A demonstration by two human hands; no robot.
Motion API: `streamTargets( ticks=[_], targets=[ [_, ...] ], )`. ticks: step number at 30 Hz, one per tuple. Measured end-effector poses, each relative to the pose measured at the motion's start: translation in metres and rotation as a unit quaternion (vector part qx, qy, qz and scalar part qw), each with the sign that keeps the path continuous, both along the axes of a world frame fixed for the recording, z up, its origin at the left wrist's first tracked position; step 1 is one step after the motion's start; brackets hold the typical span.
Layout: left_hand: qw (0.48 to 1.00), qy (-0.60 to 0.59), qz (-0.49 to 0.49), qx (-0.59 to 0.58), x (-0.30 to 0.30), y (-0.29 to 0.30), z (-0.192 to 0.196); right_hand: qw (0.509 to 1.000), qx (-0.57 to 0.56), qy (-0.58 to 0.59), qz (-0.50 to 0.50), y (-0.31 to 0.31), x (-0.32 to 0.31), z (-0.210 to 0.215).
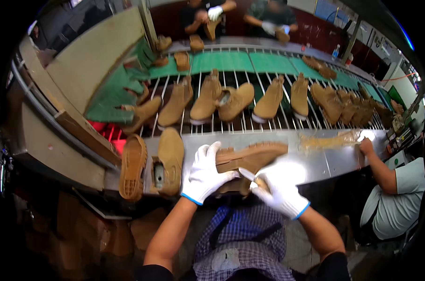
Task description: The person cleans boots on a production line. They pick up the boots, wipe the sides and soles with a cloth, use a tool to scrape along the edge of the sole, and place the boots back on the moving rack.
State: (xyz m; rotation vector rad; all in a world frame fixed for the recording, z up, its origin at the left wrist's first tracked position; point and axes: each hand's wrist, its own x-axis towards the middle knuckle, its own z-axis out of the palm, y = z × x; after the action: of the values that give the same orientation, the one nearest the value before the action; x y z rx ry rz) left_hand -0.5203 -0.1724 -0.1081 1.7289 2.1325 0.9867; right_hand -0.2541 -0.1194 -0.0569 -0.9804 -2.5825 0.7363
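My left hand (205,172), in a white knitted glove with a blue cuff, is closed on the heel end of a tan boot (257,157). The boot lies on its side above the metal bench edge, its sole edge uppermost and its toe to the right. My right hand (282,189), gloved alike, grips a small knife (246,173) with a pale blade. The blade points left toward the boot, close to my left fingertips; whether it touches is unclear. Left of my hands lie a loose tan sole (133,166) and a tan shoe (169,159) with its opening toward me.
Beyond the metal bench (315,161), several tan boots (207,99) stand on a barred conveyor (240,124) with a green strip (224,62). A seated co-worker (397,196) reaches onto the bench at right. Two gloved people handle shoes across the line. A board wall (76,70) rises at left.
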Motion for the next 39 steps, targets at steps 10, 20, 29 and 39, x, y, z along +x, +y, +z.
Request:
streamTargets(
  ticks=[10, 20, 29, 39],
  targets=[
    [0.998, 0.006, 0.009, 0.057, 0.036, -0.019, -0.021, 0.974, 0.148, -0.162, 0.050, 0.018, -0.018, 0.029],
    [0.991, 0.026, -0.019, 0.132, 0.030, -0.017, -0.038, 0.978, -0.206, 0.007, 0.018, 0.030, -0.028, -0.025],
    [0.981, 0.057, -0.012, 0.185, 0.034, -0.012, -0.046, 0.987, -0.126, -0.099, 0.016, 0.015, -0.061, 0.026],
    [0.969, 0.091, -0.055, 0.225, 0.033, -0.014, -0.047, 0.981, 0.012, -0.158, -0.114, 0.079, 0.015, 0.035]
  ],
)
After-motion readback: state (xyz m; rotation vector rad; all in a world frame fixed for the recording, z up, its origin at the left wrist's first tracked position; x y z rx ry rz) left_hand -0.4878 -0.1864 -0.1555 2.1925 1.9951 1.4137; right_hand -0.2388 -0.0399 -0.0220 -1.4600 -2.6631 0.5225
